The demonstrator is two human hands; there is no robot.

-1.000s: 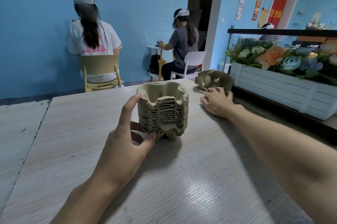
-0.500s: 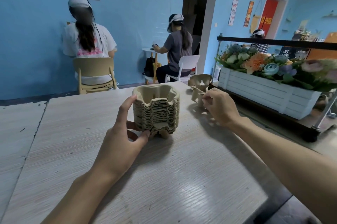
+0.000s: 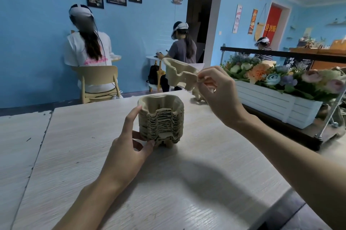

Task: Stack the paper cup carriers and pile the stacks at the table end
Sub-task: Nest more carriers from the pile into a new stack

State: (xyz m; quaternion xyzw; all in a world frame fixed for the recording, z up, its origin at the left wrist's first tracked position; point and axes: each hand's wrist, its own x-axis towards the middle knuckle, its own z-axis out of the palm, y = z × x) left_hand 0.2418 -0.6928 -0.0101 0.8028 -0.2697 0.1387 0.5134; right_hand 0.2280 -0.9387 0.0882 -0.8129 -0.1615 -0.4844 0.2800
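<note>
My left hand (image 3: 129,147) grips the carrier stack (image 3: 161,119) mid-table; right hand (image 3: 215,89) pinches one loose carrier (image 3: 179,74) above it. Another carrier (image 3: 198,96) waits behind; piling at table end undone.

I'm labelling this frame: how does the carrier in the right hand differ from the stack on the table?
The loose carrier is one piece; the stack is many nested. The loose carrier hangs tilted in air; the stack stands upright on the table. The right hand pinches the loose carrier's edge; the left hand grips the stack's side. Both are beige moulded pulp.
</note>
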